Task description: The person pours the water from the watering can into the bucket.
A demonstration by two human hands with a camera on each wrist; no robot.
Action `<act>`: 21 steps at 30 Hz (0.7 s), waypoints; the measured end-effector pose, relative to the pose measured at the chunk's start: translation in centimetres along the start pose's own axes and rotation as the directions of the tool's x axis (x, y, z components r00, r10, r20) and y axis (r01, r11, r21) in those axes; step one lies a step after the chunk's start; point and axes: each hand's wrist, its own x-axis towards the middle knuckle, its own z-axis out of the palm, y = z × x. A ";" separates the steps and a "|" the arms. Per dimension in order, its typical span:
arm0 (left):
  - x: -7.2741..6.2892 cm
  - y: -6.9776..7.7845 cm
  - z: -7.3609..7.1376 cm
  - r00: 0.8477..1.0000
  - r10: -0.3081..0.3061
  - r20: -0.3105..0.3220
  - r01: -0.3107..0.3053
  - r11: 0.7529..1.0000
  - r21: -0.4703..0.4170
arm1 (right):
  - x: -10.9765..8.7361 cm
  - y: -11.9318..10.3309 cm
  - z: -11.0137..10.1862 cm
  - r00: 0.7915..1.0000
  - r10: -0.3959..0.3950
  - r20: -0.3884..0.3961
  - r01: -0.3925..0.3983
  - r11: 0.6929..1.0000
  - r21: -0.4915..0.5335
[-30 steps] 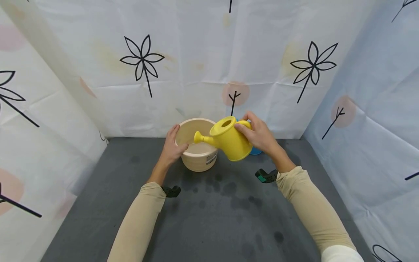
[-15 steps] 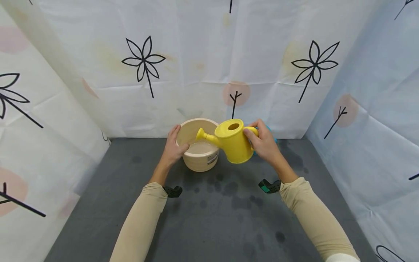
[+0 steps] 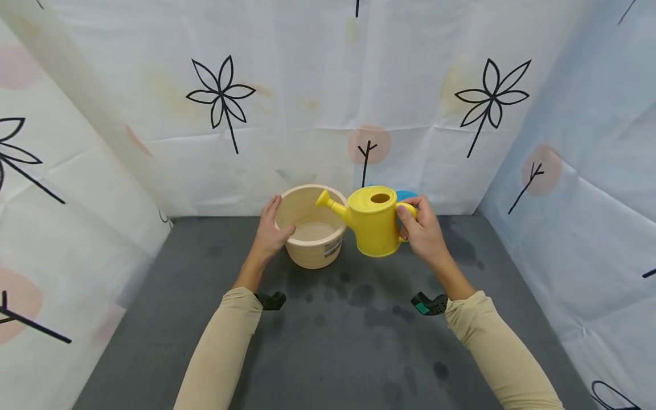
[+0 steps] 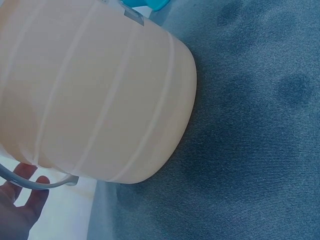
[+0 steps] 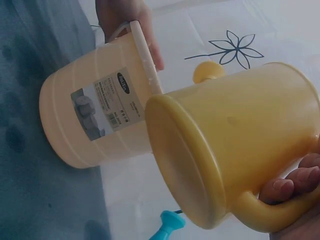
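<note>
Our left hand [image 3: 270, 230] holds the cream bucket [image 3: 306, 255] at its left side, thumb on the near rim and fingers along the far part of it, close by the bail handle [image 4: 30, 184]; our right hand [image 3: 424, 234] grips the handle [image 3: 408, 208] of the yellow watering can [image 3: 376, 229]. The bucket stands upright on the dark desk [image 3: 328, 353], and the can is held just to its right, roughly upright, its spout [image 3: 336, 210] pointing up and left so that the rose [image 3: 323, 198] lies over the bucket's mouth from our viewpoint. Whether the can touches the bucket's rim we cannot tell, nor whether either of them has water in it. To do this step well, we should let the left hand do nothing but steady the bucket, pressing evenly so the rim is not pulled out of round. With the right, we would want a firm grip, since a can with anything in it would likely feel heavy toward the spout. Any tilt is best made slowly from the wrist, with the rose well inside the rim; too far to the right and drips could land on the desk, which shows dark blotches [image 3: 364, 293] already. We should mind, too, the blue object [image 3: 407, 195] behind the can, mostly hidden, and give it room when drawing the right elbow or wrist outward.
</note>
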 end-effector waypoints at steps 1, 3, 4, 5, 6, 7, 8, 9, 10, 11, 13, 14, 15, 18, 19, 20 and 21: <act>0.0 0.0 0.0 1.000 0.001 -0.001 -0.001 1.000 -0.003 | -0.1 0.1 -0.1 1.000 -0.001 -0.010 0.001 1.000 0.008; 0.0 0.1 -0.1 1.000 0.002 -0.001 -0.002 1.000 -0.007 | -0.3 0.2 -0.1 0.999 0.001 -0.032 0.000 0.999 0.032; 0.0 0.1 -0.1 1.000 0.002 -0.002 -0.002 1.000 -0.010 | -0.4 0.3 -0.2 0.999 0.003 -0.044 -0.002 0.999 0.041; 0.1 0.1 -0.1 1.000 0.002 -0.004 -0.002 1.000 -0.009 | -0.5 0.3 -0.3 0.999 0.003 -0.054 0.000 0.999 0.053; 0.1 0.0 -0.1 1.000 0.006 -0.005 -0.006 1.000 -0.007 | -0.7 0.4 -0.3 0.998 0.004 -0.064 0.000 0.998 0.070; 0.1 0.0 0.0 1.000 0.009 -0.006 -0.009 1.000 -0.004 | -0.7 0.4 -0.4 0.997 0.003 -0.075 0.003 0.996 0.085; 0.2 0.0 0.0 1.000 0.012 -0.007 -0.012 1.000 -0.005 | -0.8 0.4 -0.5 0.996 -0.001 -0.086 0.010 0.994 0.109; 0.2 0.0 0.0 1.000 0.013 -0.009 -0.013 1.000 -0.005 | -0.9 0.4 -0.5 0.995 -0.005 -0.097 0.017 0.992 0.124; 0.2 0.0 0.0 1.000 0.017 -0.013 -0.017 1.000 -0.005 | -0.9 0.4 -0.7 0.994 -0.003 -0.107 0.018 0.991 0.133; 0.2 0.0 0.0 1.000 0.019 -0.015 -0.019 1.000 -0.006 | -1.0 0.3 -0.8 0.993 -0.004 -0.117 0.021 0.989 0.147; 0.1 0.0 0.0 1.000 0.014 -0.011 -0.014 1.000 -0.014 | -1.2 0.3 -1.1 0.990 -0.002 -0.140 0.026 0.985 0.169; 0.1 0.0 0.0 1.000 0.011 -0.010 -0.011 1.000 -0.016 | -1.2 0.3 -1.3 0.989 -0.004 -0.149 0.031 0.984 0.178; 0.0 0.0 0.0 1.000 0.009 -0.010 -0.009 1.000 -0.017 | -1.3 0.3 -1.5 0.987 -0.002 -0.161 0.031 0.983 0.180; 0.1 -0.1 0.0 1.000 0.002 -0.008 -0.002 1.000 -0.018 | -1.5 0.4 -2.1 0.981 -0.008 -0.195 0.047 0.979 0.197; 0.1 -0.1 0.0 1.000 0.003 -0.009 -0.003 1.000 -0.019 | -1.5 0.4 -2.3 0.978 -0.012 -0.209 0.054 0.979 0.199; 0.1 -0.1 0.0 1.000 0.005 -0.012 -0.005 1.000 -0.019 | -1.6 0.4 -2.4 0.975 -0.014 -0.222 0.060 0.978 0.202; 0.2 0.0 0.0 1.000 0.007 -0.013 -0.007 1.000 -0.021 | -1.7 0.4 -2.6 0.971 -0.013 -0.240 0.063 0.977 0.202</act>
